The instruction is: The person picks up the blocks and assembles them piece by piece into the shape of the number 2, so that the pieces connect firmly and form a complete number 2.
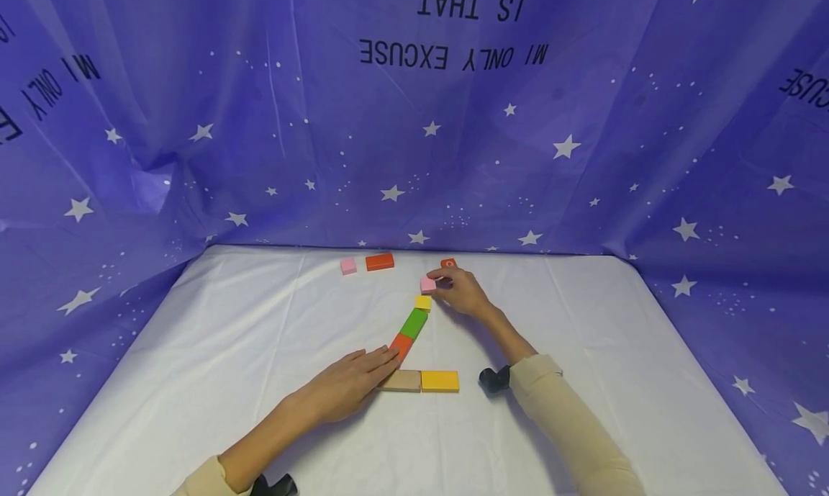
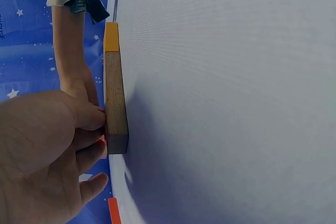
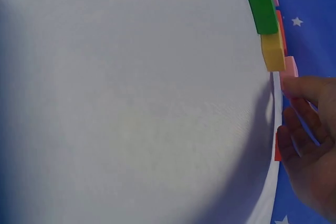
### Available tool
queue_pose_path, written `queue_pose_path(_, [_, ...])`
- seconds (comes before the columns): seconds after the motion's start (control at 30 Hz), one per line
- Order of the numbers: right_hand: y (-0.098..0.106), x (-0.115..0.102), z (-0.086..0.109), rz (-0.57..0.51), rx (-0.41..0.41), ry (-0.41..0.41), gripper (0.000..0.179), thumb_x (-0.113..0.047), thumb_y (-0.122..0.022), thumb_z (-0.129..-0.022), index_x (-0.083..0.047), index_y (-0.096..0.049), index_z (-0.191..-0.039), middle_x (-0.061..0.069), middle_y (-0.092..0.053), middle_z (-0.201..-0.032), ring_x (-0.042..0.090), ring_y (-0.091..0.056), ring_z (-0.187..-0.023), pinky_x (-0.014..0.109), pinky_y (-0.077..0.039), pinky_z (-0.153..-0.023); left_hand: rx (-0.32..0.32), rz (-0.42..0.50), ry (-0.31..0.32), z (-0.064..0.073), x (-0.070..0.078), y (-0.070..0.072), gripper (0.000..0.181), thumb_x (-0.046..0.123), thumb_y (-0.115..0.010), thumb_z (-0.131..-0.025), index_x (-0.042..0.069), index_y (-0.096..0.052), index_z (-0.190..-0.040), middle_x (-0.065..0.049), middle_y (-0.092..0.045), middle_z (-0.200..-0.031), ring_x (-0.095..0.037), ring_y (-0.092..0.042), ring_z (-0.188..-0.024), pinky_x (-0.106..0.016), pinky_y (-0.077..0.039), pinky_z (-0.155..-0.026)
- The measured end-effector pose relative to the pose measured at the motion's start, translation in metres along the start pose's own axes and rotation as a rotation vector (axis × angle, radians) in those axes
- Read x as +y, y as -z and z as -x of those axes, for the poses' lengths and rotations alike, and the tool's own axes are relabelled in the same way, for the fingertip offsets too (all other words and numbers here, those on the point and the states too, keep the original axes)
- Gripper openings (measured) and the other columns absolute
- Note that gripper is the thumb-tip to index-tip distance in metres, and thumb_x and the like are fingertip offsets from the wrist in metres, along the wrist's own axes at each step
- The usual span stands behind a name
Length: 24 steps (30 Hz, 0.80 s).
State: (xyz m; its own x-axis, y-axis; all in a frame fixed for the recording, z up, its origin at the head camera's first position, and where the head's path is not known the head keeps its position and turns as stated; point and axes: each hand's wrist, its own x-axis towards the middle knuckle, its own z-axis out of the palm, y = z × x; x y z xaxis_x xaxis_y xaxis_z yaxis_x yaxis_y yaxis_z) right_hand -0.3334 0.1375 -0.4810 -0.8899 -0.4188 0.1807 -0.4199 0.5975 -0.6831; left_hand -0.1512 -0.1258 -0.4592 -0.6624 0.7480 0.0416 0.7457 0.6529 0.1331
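Tabletop [image 1: 609,366] ends beyond right hand [image 1: 463,292] pinching pink block [image 1: 427,286].

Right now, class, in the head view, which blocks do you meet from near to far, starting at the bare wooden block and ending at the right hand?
Wooden block → orange-red block → green block → small yellow block → pink block in the right hand.

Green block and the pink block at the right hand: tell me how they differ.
The green block is elongated; the pink block is short and squarish.
The green block lies between a red block and a small yellow block; the pink block is just beyond that yellow one.
The right hand pinches the pink block, while no hand touches the green block.
Both are plain, single-coloured blocks.
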Motion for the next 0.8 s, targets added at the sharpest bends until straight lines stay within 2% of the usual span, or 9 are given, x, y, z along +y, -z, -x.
queue_pose_path(0.4, [-0.0092,-0.0008,-0.0015,0.055,-0.001,-0.044,0.03,-0.009,-0.075,-0.089,-0.009,-0.074,-0.12,0.007,-0.072,-0.112,0.023,-0.065,-0.099,0.039,-0.053,-0.09,-0.01,0.016,0.008,0.0,0.0002,0.0011,0.051,0.006,-0.059,-0.098,0.004,-0.048,-0.148,-0.011,-0.044,-0.153,-0.026,-0.041,-0.14,-0.048,-0.039,-0.108])
queue_pose_path(0.8, [-0.0107,-0.0018,-0.0037,0.028,-0.005,-0.039,0.029,-0.012,-0.077,-0.089,-0.009,-0.075,-0.118,0.007,-0.072,-0.117,0.024,-0.066,-0.108,0.039,-0.052,-0.095,0.017,0.007,-0.011,0.0008,0.0002,0.0012,0.051,0.005,-0.06,-0.097,0.003,-0.049,-0.147,-0.012,-0.045,-0.152,-0.027,-0.043,-0.139,-0.048,-0.041,-0.107])
